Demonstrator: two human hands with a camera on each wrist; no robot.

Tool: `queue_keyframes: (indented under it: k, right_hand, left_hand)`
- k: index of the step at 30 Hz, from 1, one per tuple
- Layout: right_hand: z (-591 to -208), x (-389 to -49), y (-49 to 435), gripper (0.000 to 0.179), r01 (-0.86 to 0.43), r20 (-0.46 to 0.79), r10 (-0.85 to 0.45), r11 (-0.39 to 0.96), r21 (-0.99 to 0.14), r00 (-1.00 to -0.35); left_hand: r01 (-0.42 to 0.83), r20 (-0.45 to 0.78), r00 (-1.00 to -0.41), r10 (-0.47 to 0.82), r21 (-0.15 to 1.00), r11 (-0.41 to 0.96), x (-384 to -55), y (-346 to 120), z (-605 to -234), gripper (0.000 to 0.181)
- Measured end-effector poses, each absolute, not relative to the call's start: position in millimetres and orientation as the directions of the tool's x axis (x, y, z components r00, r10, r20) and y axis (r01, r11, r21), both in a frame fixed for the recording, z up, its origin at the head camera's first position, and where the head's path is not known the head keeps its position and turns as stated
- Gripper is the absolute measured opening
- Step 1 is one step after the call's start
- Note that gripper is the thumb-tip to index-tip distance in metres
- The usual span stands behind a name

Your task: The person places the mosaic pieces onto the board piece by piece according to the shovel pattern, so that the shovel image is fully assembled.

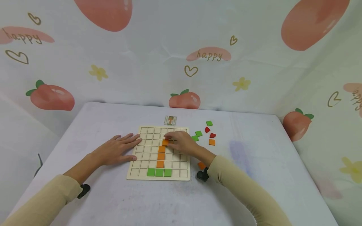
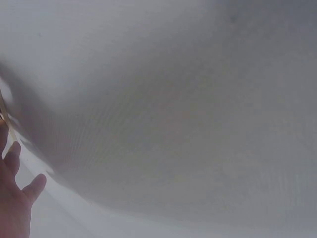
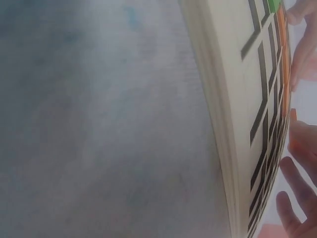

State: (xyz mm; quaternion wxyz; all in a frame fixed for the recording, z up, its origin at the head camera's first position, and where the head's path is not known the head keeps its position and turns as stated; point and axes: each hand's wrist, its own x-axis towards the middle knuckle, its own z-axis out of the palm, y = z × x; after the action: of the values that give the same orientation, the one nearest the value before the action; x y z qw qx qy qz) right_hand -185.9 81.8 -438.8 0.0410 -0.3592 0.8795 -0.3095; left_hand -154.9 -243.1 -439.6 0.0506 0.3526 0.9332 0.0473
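A cream grid board (image 1: 130,179) lies on the table. Three green square tiles (image 1: 159,172) sit side by side in its bottom row. Above the middle one, three orange square tiles (image 1: 161,156) form a column. My right hand (image 1: 181,142) reaches over the board and pinches another orange tile (image 1: 165,142) just above that column; the tile is tilted off the grid lines. In the right wrist view an orange tile (image 3: 293,114) shows at the fingertips. My left hand (image 1: 117,150), fingers spread and straight, rests on the board's left edge.
Right of the board lie loose pieces: green squares (image 1: 199,133), red quarter-circle pieces (image 1: 212,135) and an orange square (image 1: 212,142). Another orange piece (image 1: 201,165) is partly hidden by the right wrist. A small printed pattern card (image 1: 170,120) lies behind the board.
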Motion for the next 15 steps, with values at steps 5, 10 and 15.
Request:
queue_keyframes:
  k: [5, 10, 15]
  right_hand:
    - [-439.8, -187.6, 76.7, 0.037, -0.589, 0.109, -0.649, 0.591, -0.551, -0.753]
    - [-440.3, -188.6, 73.8, 0.036, -0.58, 0.095, -0.64, 0.61, -0.54, -0.762]
    - [-440.7, -190.1, 71.8, 0.037, -0.581, 0.089, -0.64, 0.619, -0.529, -0.763]
  left_hand:
    - [0.654, -0.062, -0.746, 0.664, 0.125, 0.746, -154.1, -242.6, -437.8, 0.079]
    - [0.655, -0.062, -0.745, 0.664, 0.122, 0.746, -154.1, -242.3, -437.3, 0.078]
    - [0.654, -0.063, -0.746, 0.663, 0.121, 0.747, -154.1, -242.2, -437.9, 0.078]
